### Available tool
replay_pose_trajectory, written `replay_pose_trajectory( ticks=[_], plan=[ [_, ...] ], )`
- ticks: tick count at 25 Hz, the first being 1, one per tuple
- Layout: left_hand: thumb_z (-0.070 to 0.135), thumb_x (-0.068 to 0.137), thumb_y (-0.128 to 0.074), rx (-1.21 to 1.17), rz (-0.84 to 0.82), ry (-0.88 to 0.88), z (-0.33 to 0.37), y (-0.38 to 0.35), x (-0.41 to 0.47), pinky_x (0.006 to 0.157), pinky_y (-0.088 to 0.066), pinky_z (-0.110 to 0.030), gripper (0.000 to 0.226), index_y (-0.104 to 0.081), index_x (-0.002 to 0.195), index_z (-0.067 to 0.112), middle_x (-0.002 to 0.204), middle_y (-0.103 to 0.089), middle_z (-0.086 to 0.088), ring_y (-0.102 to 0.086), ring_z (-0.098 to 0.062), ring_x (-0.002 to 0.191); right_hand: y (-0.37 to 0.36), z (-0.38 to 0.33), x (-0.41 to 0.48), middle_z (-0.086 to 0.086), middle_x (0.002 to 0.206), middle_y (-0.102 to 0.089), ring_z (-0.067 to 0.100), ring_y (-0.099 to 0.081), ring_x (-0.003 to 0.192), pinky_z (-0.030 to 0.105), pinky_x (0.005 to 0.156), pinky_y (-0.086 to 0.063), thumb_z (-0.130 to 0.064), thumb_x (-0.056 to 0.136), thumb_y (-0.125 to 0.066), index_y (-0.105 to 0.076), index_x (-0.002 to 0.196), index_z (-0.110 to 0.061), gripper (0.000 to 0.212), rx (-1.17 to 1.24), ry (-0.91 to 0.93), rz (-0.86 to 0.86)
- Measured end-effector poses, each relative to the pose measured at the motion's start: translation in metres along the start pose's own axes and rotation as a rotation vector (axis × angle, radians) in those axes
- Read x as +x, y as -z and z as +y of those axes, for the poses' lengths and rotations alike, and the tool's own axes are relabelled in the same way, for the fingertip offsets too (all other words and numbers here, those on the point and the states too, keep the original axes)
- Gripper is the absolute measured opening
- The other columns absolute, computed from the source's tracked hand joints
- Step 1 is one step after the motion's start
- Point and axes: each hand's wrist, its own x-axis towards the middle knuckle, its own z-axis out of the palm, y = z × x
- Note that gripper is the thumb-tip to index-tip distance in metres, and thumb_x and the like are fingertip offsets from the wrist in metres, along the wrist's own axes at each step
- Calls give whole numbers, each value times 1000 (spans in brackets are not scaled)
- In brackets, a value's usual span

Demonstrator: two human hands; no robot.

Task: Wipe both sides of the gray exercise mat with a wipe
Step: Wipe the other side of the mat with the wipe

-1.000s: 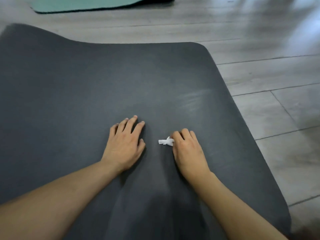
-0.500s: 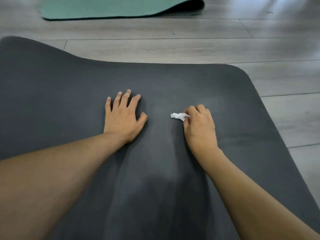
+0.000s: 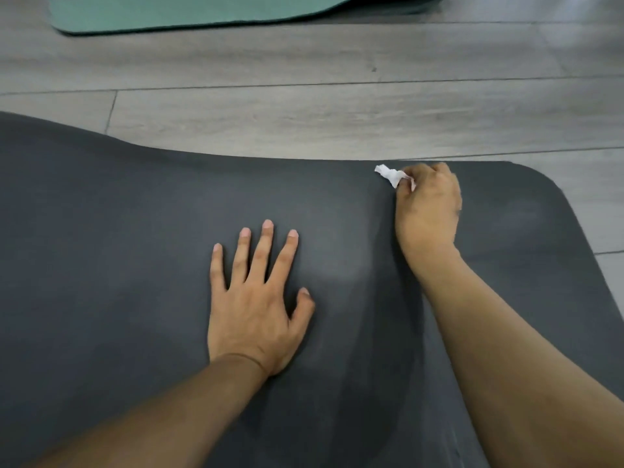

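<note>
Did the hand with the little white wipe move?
Yes. The right hand, pinching the crumpled white wipe, slid forward to the far edge of the dark gray exercise mat, past the flat left hand.

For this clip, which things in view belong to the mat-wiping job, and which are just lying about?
In the job:
gray mat
wipe, pinched in the right hand near the mat's far edge
left hand, flat on the mat

Lying about:
green mat, on the floor beyond
</note>
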Motion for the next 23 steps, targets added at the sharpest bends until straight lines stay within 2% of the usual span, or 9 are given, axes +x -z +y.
replay_pose_trajectory(
  ticks=[3, 8, 10, 13, 15, 17, 20, 21, 23],
  plan=[
    [55, 91, -30, 11, -2, -5, -1, 0, 2, 122, -15, -61, 76, -19, 162, 30, 170, -15, -3, -16, -30, 156, -29, -42, 2, 11, 102, -60, 30, -51, 96, 27, 75, -33, -6, 90, -53, -73, 102, -10, 23, 23, 18, -32],
    [53, 90, -35, 8, -14, -18, -3, 0, 3, 121, -18, -63, 74, -32, 159, 26, 169, -17, -4, -15, -30, 156, -53, -123, -29, 5, 98, -60, 25, -51, 97, 38, 75, -49, -8, 86, -60, -74, 97, -13, 18, 121, 693, -388],
    [53, 89, -36, 27, -15, -9, -1, 1, 2, 121, -19, -63, 76, -28, 160, 27, 169, -18, -4, -17, -30, 156, -46, -90, -10, 6, 94, -59, 27, -52, 93, 39, 72, -51, -8, 85, -62, -74, 94, -14, 17, 97, 652, -291],
    [53, 90, -36, 34, -12, -13, 2, 3, 3, 121, -19, -63, 78, -22, 162, 28, 170, -17, -4, -18, -31, 156, -22, -12, 22, 9, 89, -58, 31, -52, 87, 43, 72, -51, -3, 84, -61, -75, 95, -11, 20, 45, 231, -38],
    [52, 90, -37, 37, -13, -4, 2, 3, 3, 120, -19, -63, 78, -21, 162, 28, 170, -17, -3, -17, -31, 156, -22, -11, 23, 9, 90, -57, 29, -49, 87, 44, 75, -49, -2, 87, -59, -74, 99, -11, 21, 44, 110, -9],
    [52, 89, -39, 26, -4, -1, 2, 3, 5, 120, -20, -63, 78, -22, 162, 29, 169, -18, -3, -17, -30, 156, -43, -61, 9, 9, 90, -57, 28, -50, 88, 41, 75, -48, -2, 86, -59, -75, 96, -9, 20, 129, 256, -99],
    [49, 90, -39, 14, 13, -13, -1, 1, 6, 120, -21, -64, 73, -33, 159, 25, 168, -21, -6, -18, -31, 156, -65, -128, -20, 6, 92, -56, 26, -49, 90, 40, 69, -51, -6, 87, -60, -74, 95, -10, 17, 198, 658, -357],
    [49, 91, -39, 13, 24, -12, -2, 0, 6, 120, -20, -64, 72, -34, 158, 24, 168, -22, -6, -18, -31, 156, -65, -123, -21, 6, 92, -55, 25, -49, 89, 40, 69, -51, -7, 87, -60, -74, 96, -12, 17, 181, 678, -348],
    [49, 92, -37, 25, 24, -12, 0, -1, 6, 121, -18, -62, 73, -28, 160, 27, 169, -20, -4, -17, -30, 156, -48, -76, -19, 8, 92, -56, 27, -49, 86, 40, 72, -49, -8, 87, -59, -74, 100, -13, 20, 166, 489, -214]
  ],
)
